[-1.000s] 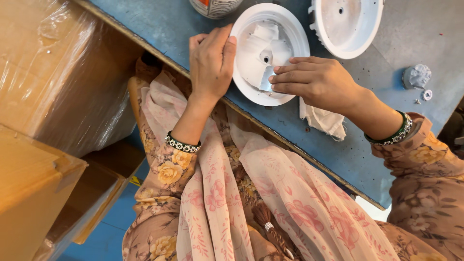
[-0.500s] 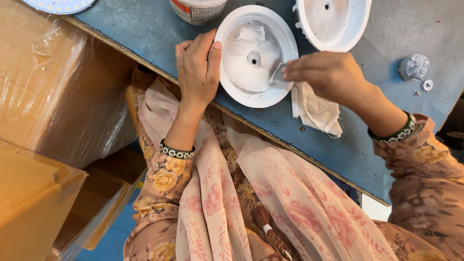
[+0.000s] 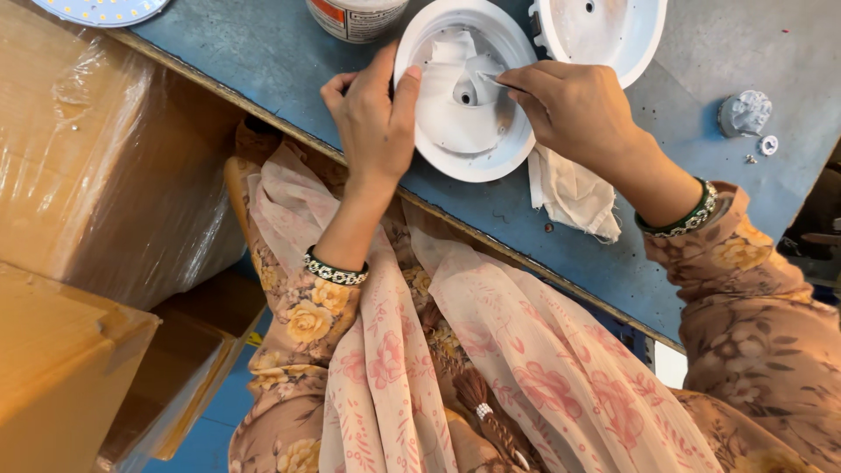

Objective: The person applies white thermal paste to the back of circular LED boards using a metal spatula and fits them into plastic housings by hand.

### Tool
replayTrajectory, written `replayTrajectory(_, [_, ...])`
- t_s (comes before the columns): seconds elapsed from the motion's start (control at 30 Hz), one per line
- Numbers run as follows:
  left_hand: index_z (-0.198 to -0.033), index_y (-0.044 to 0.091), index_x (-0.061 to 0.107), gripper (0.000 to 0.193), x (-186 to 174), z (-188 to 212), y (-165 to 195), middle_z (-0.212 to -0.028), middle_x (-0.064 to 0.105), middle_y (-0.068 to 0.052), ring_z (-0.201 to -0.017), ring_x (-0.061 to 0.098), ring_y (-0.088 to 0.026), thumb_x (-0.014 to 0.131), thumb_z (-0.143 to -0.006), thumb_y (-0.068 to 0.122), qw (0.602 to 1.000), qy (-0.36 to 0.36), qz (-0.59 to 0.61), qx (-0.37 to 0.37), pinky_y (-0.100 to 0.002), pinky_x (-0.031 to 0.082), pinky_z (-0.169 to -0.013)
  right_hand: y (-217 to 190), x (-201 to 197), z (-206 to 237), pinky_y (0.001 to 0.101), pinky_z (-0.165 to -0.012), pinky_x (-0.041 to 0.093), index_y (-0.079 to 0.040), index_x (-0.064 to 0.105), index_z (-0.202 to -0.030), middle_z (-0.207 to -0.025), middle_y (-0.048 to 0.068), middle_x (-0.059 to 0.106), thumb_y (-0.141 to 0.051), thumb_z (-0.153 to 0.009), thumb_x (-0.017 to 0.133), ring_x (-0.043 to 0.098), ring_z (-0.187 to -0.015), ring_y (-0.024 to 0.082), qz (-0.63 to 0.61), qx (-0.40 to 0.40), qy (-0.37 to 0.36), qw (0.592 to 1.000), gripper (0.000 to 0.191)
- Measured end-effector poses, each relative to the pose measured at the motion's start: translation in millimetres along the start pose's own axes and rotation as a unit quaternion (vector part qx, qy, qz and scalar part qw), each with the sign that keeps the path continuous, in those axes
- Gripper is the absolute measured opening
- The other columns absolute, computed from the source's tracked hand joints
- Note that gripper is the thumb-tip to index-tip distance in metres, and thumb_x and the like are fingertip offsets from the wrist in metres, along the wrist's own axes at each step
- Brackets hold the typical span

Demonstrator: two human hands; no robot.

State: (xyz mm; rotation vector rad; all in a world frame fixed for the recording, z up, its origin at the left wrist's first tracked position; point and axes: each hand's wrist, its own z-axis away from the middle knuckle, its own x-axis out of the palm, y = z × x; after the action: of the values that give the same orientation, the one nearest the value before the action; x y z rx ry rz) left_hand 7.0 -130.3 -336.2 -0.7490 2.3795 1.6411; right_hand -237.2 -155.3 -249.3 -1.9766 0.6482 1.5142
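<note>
A round white plastic housing (image 3: 464,162) lies open side up on the blue table (image 3: 263,61). My left hand (image 3: 372,118) grips its left rim, thumb over the edge. My right hand (image 3: 574,109) pinches a thin metal tool (image 3: 491,81) whose tip reaches into the housing near its centre hole. A white cloth (image 3: 574,193) lies under my right wrist, at the table edge.
A second white round housing (image 3: 604,31) sits just beyond the first. A tub with a red label (image 3: 355,17) stands at the back left, and a round board with small lights (image 3: 101,9) farther left. A small grey part (image 3: 745,112) and washer (image 3: 768,144) lie right. Wrapped cardboard boxes (image 3: 96,175) stand left.
My right hand moved from the housing's right rim into its bowl with the tool. My left hand shifted up along the left rim. The view slid slightly.
</note>
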Motion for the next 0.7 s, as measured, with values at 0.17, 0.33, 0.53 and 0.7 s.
replayTrajectory(0.17, [-0.136,0.012,0.06,0.036,14.6,4.5,3.5,-0.097,0.076,-0.001,-0.094,0.066,-0.015,0.047,-0.11,0.035,1.0,0.016,-0.018,-0.015,-0.043,0.028,-0.108,-5.1,2.6,3.4,0.0379,-0.068,0.056,-0.006,0.076,-0.119,-0.1,0.01,0.074,-0.007,-0.103,0.072,0.07,-0.078,0.03,-0.04,0.061,0.016,0.997,0.016])
replayTrajectory(0.33, [-0.135,0.013,0.059,0.036,16.1,4.4,3.3,-0.096,0.076,0.001,-0.093,0.067,-0.014,0.045,-0.11,0.035,0.999,0.027,-0.014,-0.015,-0.044,0.028,-0.109,-25.8,-3.4,12.5,0.0382,-0.071,0.056,-0.005,0.074,-0.12,-0.1,0.012,0.074,-0.003,-0.1,0.069,0.071,-0.08,0.03,-0.067,0.085,0.002,0.994,0.021])
replayTrajectory(0.53, [-0.135,0.013,0.059,0.033,14.4,3.2,0.8,-0.097,0.076,0.0,-0.096,0.066,-0.015,0.048,-0.111,0.033,1.0,0.022,-0.02,-0.002,-0.045,0.028,-0.108,-39.5,-13.0,19.3,0.0385,-0.069,0.055,-0.004,0.076,-0.114,-0.098,0.013,0.074,-0.004,-0.1,0.072,0.07,-0.079,0.031,-0.082,0.084,0.002,0.993,0.014])
replayTrajectory(0.7, [-0.135,0.012,0.058,0.031,10.8,3.5,-1.4,-0.098,0.075,-0.001,-0.096,0.066,-0.017,0.051,-0.11,0.029,0.999,0.025,-0.009,0.017,-0.044,0.029,-0.108,-7.3,-14.6,-12.8,0.0359,-0.077,0.056,-0.003,0.075,-0.119,-0.105,0.014,0.074,-0.001,-0.104,0.069,0.073,-0.09,0.03,-0.079,0.049,0.043,0.995,0.016])
